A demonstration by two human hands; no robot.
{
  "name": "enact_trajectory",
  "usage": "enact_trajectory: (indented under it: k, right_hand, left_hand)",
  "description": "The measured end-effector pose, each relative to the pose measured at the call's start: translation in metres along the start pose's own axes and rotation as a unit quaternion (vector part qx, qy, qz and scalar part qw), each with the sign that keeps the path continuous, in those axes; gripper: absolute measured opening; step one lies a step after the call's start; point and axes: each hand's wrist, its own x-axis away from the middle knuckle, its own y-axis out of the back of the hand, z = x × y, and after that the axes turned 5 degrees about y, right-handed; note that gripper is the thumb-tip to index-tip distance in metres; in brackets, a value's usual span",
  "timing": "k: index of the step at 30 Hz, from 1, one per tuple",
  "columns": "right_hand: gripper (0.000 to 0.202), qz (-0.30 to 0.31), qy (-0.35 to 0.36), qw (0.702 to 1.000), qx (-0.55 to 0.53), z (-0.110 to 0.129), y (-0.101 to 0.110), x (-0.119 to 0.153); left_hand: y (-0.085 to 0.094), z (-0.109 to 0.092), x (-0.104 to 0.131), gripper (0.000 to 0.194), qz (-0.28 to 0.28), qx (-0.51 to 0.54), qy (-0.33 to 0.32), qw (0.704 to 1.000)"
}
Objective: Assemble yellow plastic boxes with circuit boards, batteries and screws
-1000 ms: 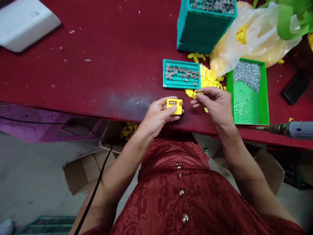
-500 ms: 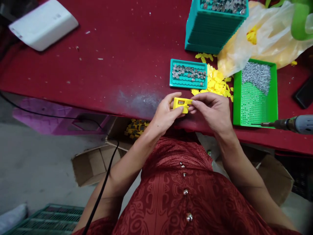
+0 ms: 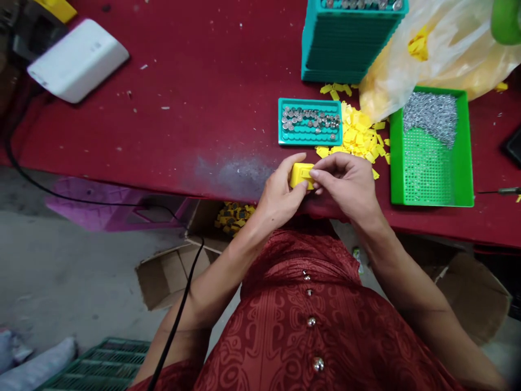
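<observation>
The red table (image 3: 195, 98) bears a teal tray (image 3: 303, 135), yellow pieces (image 3: 358, 136), a green basket (image 3: 427, 171) and a white device (image 3: 79, 61).

One head cam — fwd & down, fairly close above hands (image 3: 283, 191), red tbl (image 3: 183, 125).

From here I see a yellow case (image 3: 299, 176), dark-red surface (image 3: 183, 119), teal tray (image 3: 303, 136), green basket (image 3: 429, 179) gridded with holes, red garment (image 3: 277, 336) patterned in scrolls.

- White power bank (image 3: 79, 61) on the red-covered table (image 3: 183, 81)
- Purple plastic stool (image 3: 85, 217) below, a black cable (image 3: 109, 204) crossing over it
- Open cardboard box (image 3: 152, 279) down on the floor (image 3: 93, 271)
- Green crate (image 3: 109, 361) near that
</observation>
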Motion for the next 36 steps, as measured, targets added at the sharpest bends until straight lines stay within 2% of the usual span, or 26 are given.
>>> enact_trajectory:
  k: [4,9,12,14,16,18,20,22,24,28,32,36]
  right_hand:
    - [0.016,0.0,0.015,0.999,0.03,0.001,-0.002,0.002]
    - [0.017,0.009,0.128,0.981,0.146,0.004,-0.001,0.002]
    - [0.019,-0.011,0.163,0.974,0.155,0.004,0.004,0.002]
    - [0.022,0.001,0.145,0.978,0.151,0.003,0.01,0.001]
    - [0.026,0.052,0.107,0.979,0.163,0.002,0.015,0.002]
    - [0.025,0.108,0.065,0.976,0.177,0.002,0.019,0.006]
    - [0.024,0.129,0.027,0.975,0.18,0.003,0.021,0.012]
    - [0.021,0.127,0.004,0.973,0.191,0.006,0.021,0.019]
    - [0.017,0.12,-0.003,0.97,0.211,0.009,0.021,0.025]
    - [0.013,0.101,0.002,0.97,0.221,0.011,0.024,0.031]
    - [0.014,0.069,0.001,0.974,0.218,0.01,0.034,0.043]
    - [0.024,0.033,-0.003,0.964,0.263,0.013,0.07,0.083]
  left_hand:
    - [0.001,-0.009,0.003,0.044,-0.006,0.009,0.023,1.0]
    - [-0.002,-0.017,0.006,0.032,-0.005,0.1,0.081,0.992]
    - [-0.003,-0.018,0.007,0.033,-0.006,0.155,0.1,0.983]
    - [-0.002,-0.019,0.008,0.035,0.006,0.176,0.105,0.979]
    - [0.0,-0.02,0.009,0.038,0.023,0.176,0.103,0.979]
    - [0.002,-0.021,0.01,0.041,0.05,0.151,0.094,0.983]
    - [0.004,-0.02,0.012,0.048,0.08,0.104,0.075,0.989]
    - [0.004,-0.019,0.015,0.052,0.087,0.042,0.053,0.994]
    - [0.004,-0.016,0.018,0.048,0.072,-0.017,0.043,0.996]
    - [-0.002,-0.015,0.02,0.046,0.061,-0.07,0.032,0.995]
    - [-0.018,-0.02,0.02,0.048,0.079,-0.016,0.066,0.995]
    - [-0.029,-0.027,0.014,0.056,0.114,0.072,0.148,0.98]
